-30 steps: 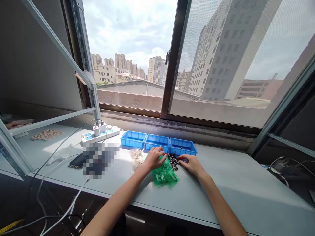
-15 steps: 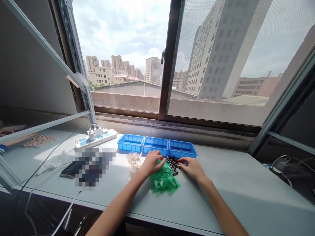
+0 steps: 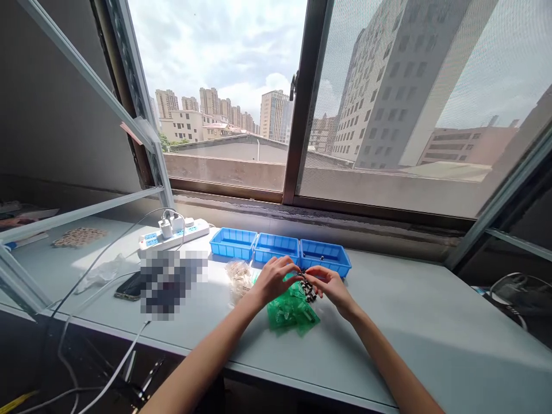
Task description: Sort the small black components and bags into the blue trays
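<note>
Both hands meet over a small heap of dark parts. My left hand is closed in a pinch above the green plastic bags. From the right, my right hand reaches in, also pinched, its fingertips close to those of the left. What lies between the fingertips is too small to name. Behind the hands stand three blue bins in a row: the left, the middle and the right one, which has a few small dark parts inside. A clear bag of pale pieces lies left of the green bags.
At the left are a white power strip with plugs and cables, a dark phone beside a blurred patch, and crumpled clear plastic. Pale pieces lie farther left. Metal shelf posts frame both sides; the window is behind.
My right hand has moved left, bringing its fingertips close to my left hand's above the dark parts. The camera view has shifted slightly. The sleeve at the far left is gone from view.
</note>
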Demonstrator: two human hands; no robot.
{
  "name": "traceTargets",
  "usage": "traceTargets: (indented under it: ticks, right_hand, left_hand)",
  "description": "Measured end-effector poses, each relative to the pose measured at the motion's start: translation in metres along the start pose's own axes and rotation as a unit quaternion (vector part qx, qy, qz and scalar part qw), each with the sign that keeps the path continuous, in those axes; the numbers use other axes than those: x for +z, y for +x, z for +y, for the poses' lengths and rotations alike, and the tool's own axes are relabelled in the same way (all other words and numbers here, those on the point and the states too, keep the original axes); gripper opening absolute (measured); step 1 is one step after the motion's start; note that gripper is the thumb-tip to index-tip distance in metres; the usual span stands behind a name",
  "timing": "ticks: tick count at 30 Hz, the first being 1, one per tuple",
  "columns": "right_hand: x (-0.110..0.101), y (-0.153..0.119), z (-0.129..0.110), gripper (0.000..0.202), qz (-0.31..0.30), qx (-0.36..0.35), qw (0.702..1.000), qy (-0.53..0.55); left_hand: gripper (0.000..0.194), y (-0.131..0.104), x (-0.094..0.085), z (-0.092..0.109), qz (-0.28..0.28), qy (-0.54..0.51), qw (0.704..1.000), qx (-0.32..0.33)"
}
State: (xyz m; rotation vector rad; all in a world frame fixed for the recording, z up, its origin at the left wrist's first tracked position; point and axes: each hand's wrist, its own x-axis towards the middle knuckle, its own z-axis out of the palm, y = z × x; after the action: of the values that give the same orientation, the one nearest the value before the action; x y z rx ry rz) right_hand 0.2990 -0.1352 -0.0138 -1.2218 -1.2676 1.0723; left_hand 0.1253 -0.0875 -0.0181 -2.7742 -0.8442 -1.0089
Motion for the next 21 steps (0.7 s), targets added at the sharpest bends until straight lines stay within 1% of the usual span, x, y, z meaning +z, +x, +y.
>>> traceTargets:
  ticks: [3,6,8,10,12,15,18,21]
  right_hand:
    - [0.002,-0.001,0.000,0.051,-0.002,0.003,1.000,0.012]
    - [0.005,-0.001,0.004,0.051,-0.022,0.000,0.999,0.023]
    - [0.007,0.001,0.010,0.051,-0.046,0.004,0.998,0.030]
    - [0.008,0.003,0.015,0.052,-0.067,0.008,0.997,0.035]
    - [0.008,0.004,0.018,0.051,-0.075,0.009,0.996,0.038]
    - [0.008,0.003,0.015,0.048,-0.060,0.002,0.998,0.036]
    - [0.007,0.001,0.009,0.046,-0.042,0.001,0.999,0.028]
    - [0.002,0.003,0.008,0.045,-0.017,0.007,0.999,0.029]
  left_hand:
    - [0.025,0.000,-0.001,0.001,0.008,-0.010,1.000,0.002]
    - [0.018,-0.001,-0.003,0.001,0.016,-0.007,1.000,0.005]
    - [0.014,-0.002,-0.003,0.000,0.017,0.000,1.000,0.009]
    - [0.013,-0.002,-0.003,0.000,0.015,0.005,1.000,0.012]
    - [0.014,-0.002,-0.002,0.000,0.020,0.004,1.000,0.013]
    - [0.018,-0.002,-0.001,0.001,0.034,-0.011,0.999,0.008]
    - [0.022,-0.001,-0.002,0.001,0.035,-0.024,0.999,-0.005]
    - [0.022,-0.001,-0.002,-0.003,0.046,0.002,0.999,-0.027]
